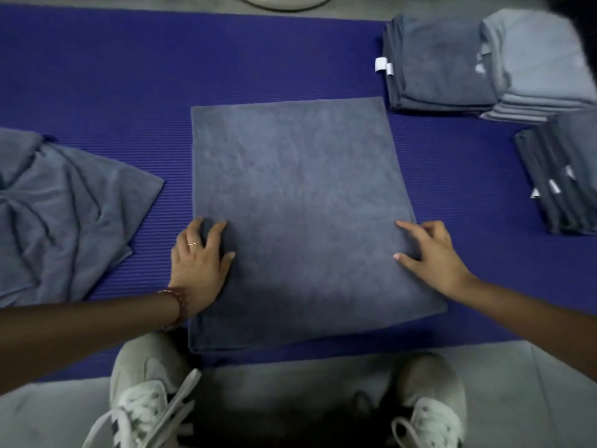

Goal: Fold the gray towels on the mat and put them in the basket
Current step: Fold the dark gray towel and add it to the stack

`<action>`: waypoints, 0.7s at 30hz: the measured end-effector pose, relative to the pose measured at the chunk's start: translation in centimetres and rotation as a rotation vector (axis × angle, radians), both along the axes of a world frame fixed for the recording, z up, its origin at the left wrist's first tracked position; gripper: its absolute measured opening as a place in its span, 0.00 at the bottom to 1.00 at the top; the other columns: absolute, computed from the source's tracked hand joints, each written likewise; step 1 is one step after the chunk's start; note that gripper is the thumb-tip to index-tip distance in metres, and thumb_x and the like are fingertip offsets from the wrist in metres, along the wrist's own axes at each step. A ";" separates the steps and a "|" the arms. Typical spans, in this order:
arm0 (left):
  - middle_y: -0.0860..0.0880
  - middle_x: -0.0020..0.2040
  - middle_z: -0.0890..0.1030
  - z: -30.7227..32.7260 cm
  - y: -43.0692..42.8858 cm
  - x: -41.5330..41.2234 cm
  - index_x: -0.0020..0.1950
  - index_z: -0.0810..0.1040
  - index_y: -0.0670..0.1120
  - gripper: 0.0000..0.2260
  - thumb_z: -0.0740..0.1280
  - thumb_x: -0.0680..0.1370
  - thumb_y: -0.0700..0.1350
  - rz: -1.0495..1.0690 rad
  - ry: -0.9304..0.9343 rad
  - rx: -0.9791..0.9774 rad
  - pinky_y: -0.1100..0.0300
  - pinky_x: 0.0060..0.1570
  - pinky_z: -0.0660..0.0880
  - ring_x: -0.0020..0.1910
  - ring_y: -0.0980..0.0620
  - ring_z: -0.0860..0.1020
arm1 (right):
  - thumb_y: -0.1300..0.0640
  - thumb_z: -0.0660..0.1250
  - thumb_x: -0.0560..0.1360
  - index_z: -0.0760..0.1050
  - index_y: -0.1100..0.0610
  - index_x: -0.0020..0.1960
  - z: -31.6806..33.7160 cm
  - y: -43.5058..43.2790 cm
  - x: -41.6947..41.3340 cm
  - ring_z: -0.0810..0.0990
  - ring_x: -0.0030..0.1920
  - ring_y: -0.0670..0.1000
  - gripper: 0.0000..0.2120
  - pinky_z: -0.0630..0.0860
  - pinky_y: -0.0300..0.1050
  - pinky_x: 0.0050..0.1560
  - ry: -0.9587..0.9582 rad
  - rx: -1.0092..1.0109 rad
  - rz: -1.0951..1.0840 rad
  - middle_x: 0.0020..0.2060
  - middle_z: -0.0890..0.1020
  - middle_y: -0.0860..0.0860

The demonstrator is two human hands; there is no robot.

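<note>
A gray towel [300,202] lies flat as a folded rectangle in the middle of the blue mat [113,76]. My left hand [197,257] rests on its left edge with fingers spread flat. My right hand [433,250] touches its right edge, index finger and thumb stretched out over the cloth. A heap of crumpled gray towels [61,208] sits on the mat at the left. No basket is in view.
Folded towel stacks stand at the right: a dark one [436,66], a lighter one [536,63] and another dark one [562,176]. My knees and white shoes [142,412] are at the mat's near edge. A round object's rim [284,1] shows at the top.
</note>
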State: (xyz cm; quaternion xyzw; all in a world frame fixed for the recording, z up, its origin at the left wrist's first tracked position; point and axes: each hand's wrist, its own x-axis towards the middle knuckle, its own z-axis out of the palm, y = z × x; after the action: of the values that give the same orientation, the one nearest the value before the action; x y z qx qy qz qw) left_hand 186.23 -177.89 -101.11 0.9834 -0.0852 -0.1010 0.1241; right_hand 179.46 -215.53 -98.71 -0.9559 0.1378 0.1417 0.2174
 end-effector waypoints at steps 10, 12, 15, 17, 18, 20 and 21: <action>0.41 0.73 0.41 3.0 0.3 -2.8 0.71 0.62 0.56 0.32 0.62 0.70 0.33 0.091 0.205 -0.113 0.46 0.68 0.58 0.66 0.33 0.54 | 0.69 0.73 0.67 0.68 0.50 0.64 1.3 -0.1 -2.5 0.69 0.54 0.54 0.31 0.65 0.38 0.56 0.136 0.269 -0.157 0.57 0.68 0.60; 0.42 0.74 0.39 3.2 0.2 -3.7 0.71 0.62 0.57 0.33 0.65 0.71 0.33 0.139 0.246 -0.130 0.47 0.69 0.57 0.69 0.34 0.51 | 0.74 0.71 0.66 0.68 0.46 0.58 1.6 -0.3 -3.4 0.74 0.58 0.52 0.31 0.69 0.41 0.59 0.147 0.369 -0.083 0.59 0.71 0.58; 0.42 0.72 0.49 3.7 0.8 -4.9 0.68 0.63 0.56 0.30 0.70 0.72 0.40 0.229 0.361 -0.211 0.48 0.68 0.61 0.69 0.36 0.57 | 0.81 0.66 0.67 0.66 0.56 0.63 2.2 -1.0 -4.2 0.78 0.45 0.34 0.31 0.73 0.27 0.47 0.179 0.479 -0.055 0.53 0.74 0.52; 0.42 0.67 0.56 3.8 1.7 -5.7 0.69 0.62 0.55 0.31 0.73 0.70 0.42 0.175 0.428 -0.233 0.53 0.65 0.63 0.65 0.38 0.62 | 0.82 0.65 0.67 0.69 0.58 0.61 2.4 -1.4 -4.2 0.77 0.48 0.41 0.29 0.72 0.24 0.45 0.152 0.492 -0.057 0.55 0.73 0.55; 0.43 0.65 0.56 3.8 2.1 -6.1 0.71 0.62 0.55 0.33 0.73 0.70 0.41 0.116 0.456 -0.222 0.57 0.64 0.62 0.64 0.39 0.62 | 0.81 0.65 0.67 0.71 0.54 0.58 2.4 -1.4 -4.3 0.76 0.52 0.47 0.28 0.71 0.24 0.46 0.146 0.481 -0.047 0.57 0.73 0.56; 0.45 0.61 0.56 3.7 2.8 -6.0 0.71 0.62 0.51 0.33 0.72 0.70 0.37 0.090 0.462 -0.284 0.66 0.62 0.61 0.59 0.44 0.62 | 0.79 0.67 0.68 0.71 0.50 0.55 2.5 -1.5 -4.6 0.72 0.57 0.51 0.28 0.71 0.23 0.49 0.153 0.451 -0.028 0.59 0.72 0.55; 0.45 0.61 0.56 3.8 3.0 -5.9 0.71 0.63 0.50 0.32 0.72 0.70 0.36 0.087 0.480 -0.318 0.67 0.61 0.61 0.57 0.47 0.62 | 0.79 0.67 0.68 0.71 0.52 0.56 2.3 -1.6 -4.6 0.73 0.58 0.52 0.27 0.71 0.24 0.49 0.170 0.450 -0.027 0.59 0.72 0.55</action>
State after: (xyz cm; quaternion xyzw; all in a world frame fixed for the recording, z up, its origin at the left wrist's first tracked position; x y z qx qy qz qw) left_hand 180.37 -174.85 -97.30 0.9024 -0.0258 -0.3109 0.2973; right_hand 174.90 -217.09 -96.37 -0.8661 0.1335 0.2458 0.4142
